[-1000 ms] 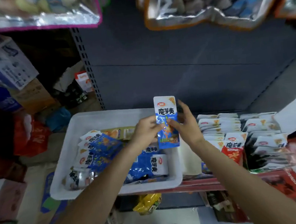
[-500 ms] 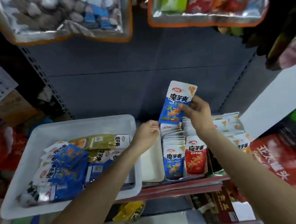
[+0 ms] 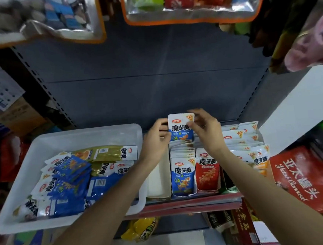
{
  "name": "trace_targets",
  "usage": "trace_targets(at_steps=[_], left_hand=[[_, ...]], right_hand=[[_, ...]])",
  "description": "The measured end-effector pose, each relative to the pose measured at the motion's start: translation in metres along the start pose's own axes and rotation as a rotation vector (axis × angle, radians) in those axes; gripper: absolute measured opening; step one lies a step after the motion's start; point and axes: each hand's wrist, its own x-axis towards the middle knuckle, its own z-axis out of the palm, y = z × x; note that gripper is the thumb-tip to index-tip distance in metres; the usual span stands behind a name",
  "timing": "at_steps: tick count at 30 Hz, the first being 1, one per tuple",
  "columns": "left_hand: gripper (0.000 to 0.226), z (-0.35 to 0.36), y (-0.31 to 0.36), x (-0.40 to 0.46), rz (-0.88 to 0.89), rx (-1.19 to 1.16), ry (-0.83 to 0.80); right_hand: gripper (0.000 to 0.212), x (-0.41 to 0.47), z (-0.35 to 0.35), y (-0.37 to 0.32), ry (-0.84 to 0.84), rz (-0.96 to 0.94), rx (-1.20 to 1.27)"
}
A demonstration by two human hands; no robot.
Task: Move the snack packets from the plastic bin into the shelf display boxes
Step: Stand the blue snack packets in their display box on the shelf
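Since half a second back, the blue konjac snack packet [image 3: 181, 128] has come down from up in the air to the back of the blue row, and the left hand [image 3: 155, 140] has moved off the bin side to join in on it. Right now both hands are on that packet: left hand's fingers curl round its left edge, right hand [image 3: 207, 131] pinches the right edge near the top corner with thumb and fingers. It stands upright, label facing the camera, its bottom tucked behind the other blue packets.

That blue row sits in a display box [image 3: 184, 194] on the shelf, with a full-face blue packet at the very front. Just beside it on the right is a row of red packets [image 3: 208, 172], and further right more rows of white-topped packets with an orange one [image 3: 260, 164] in front. Left of the blue row there's a white cardboard box [image 3: 157, 184] where I can't see any packets.

White plastic bin [image 3: 40, 145] sits at the left end of the shelf, touching that white box, still holding a loose pile of blue packets [image 3: 69, 182] and a few olive-green ones [image 3: 104, 153] lying flat. Red canned-food carton [image 3: 304, 179] sits at the far right. Big clear bags of snacks [image 3: 188, 1] hang overhead.
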Motion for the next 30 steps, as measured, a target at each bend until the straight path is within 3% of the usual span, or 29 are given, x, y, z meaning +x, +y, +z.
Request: trace_targets(at_steps=[4,9,15,17,24,30], left_hand=[[0.036,-0.001,0.0,0.002,0.104,0.081,0.057],[0.045,0.002,-0.013,-0.002,0.164,0.361,-0.062],[0.036,-0.008,-0.019,-0.006,0.147,0.482,-0.19],[0.037,-0.017,-0.022,-0.008,0.11,0.447,-0.156],[0.026,-0.09,-0.058,-0.029,-0.021,0.361,0.034],[0.016,-0.186,-0.127,-0.061,-0.205,0.408,0.082]], right_hand=[[0.007,-0.003,0.004,0.01,-0.082,-0.048,-0.31],[0.017,-0.008,0.005,0.019,-0.132,-0.058,-0.504],[0.026,-0.014,0.015,0.005,-0.06,-0.121,-0.518],[0.025,-0.015,0.024,-0.006,-0.081,-0.151,-0.481],[0.014,-0.022,0.096,-0.048,-0.377,-0.107,-0.284],[0.026,-0.045,0.194,-0.079,-0.617,-0.068,-0.304]])
